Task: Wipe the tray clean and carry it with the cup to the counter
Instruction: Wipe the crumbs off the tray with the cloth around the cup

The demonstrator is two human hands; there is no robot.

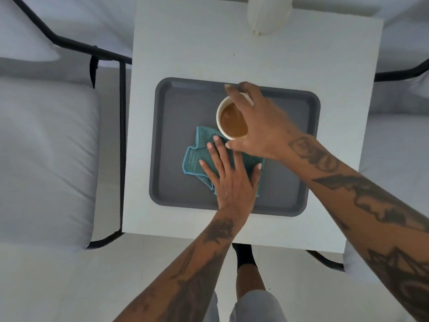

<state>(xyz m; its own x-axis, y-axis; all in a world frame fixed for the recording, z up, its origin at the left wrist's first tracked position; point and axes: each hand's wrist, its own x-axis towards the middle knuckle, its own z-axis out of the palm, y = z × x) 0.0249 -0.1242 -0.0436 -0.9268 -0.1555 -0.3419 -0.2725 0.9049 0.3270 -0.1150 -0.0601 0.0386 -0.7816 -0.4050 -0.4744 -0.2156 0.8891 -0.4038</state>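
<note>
Holding the full cup [232, 119] by its rim above the grey tray [287, 194], the right hand [260, 126] risks slopping coffee if jostled; the left hand [232, 180], flat and open, presses the teal cloth [195, 159] just near of it, mid-table [185, 54].

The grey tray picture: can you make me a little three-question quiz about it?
1. True or false: the left hand lies flat on the crumpled teal cloth.
2. What does the right hand grip? A) white paper cup of brown drink B) a spoon C) a plate
3. What does the dark grey rectangular plastic tray rest on?

Key: 1 true. 2 A. 3 the square white table.
</note>
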